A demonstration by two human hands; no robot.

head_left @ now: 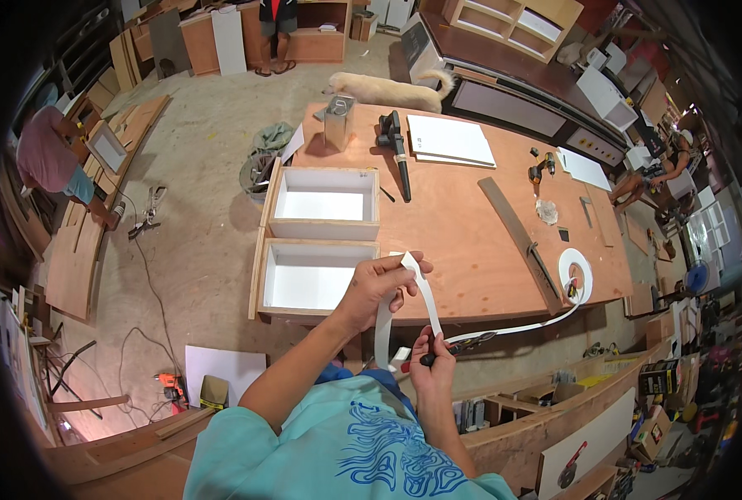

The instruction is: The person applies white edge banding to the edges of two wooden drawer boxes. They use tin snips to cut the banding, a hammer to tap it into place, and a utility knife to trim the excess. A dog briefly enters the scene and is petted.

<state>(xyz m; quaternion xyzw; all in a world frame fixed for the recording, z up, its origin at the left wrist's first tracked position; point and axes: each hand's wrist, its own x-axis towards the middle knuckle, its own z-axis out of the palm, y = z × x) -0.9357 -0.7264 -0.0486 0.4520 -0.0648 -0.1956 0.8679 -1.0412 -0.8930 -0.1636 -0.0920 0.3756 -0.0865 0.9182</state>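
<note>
A long white strip of edge banding (423, 293) hangs in a loop between my hands over the table's near edge. My left hand (378, 287) pinches its upper part between thumb and fingers, beside the nearer wooden drawer box (321, 274). Lower and to the right, my right hand (434, 363) is closed on the strip and also on a dark hand tool (468, 342) with a black handle, whose exact kind I cannot make out. From there the strip runs right to its roll (564, 265), which lies near the table's front right corner.
On the plywood table (463, 225) are a second drawer box (325, 195), a black blower (394, 150), white panels (450, 140), a long dark board (517, 242) and a cordless drill (539, 173). A dog (388, 90) stands behind it. A person (54, 154) bends over boards at left.
</note>
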